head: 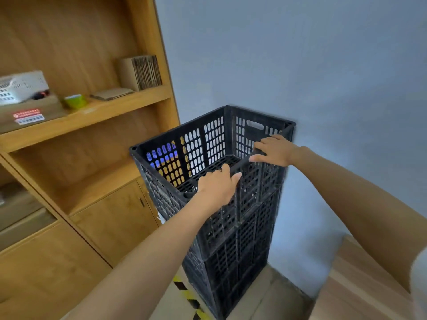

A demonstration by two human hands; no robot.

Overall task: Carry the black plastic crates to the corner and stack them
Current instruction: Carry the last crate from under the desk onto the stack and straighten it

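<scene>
A stack of black perforated plastic crates [240, 245] stands in the corner between the wooden shelf unit and the grey wall. The top crate [198, 144] is empty and sits on the ones below. My left hand [217, 185] grips the near rim of the top crate, fingers curled over the edge. My right hand [275, 148] rests on the same rim further right, near the far corner, with its fingers spread over the edge. The lower crates are partly hidden by my left forearm.
A wooden shelf unit [97, 112] fills the left, holding a white basket [20, 86], a green cup [75, 101] and cardboard pieces [141, 72]. The grey wall [323, 65] is behind. Yellow-black tape [187, 294] marks the floor. A wooden surface [360, 287] lies at the lower right.
</scene>
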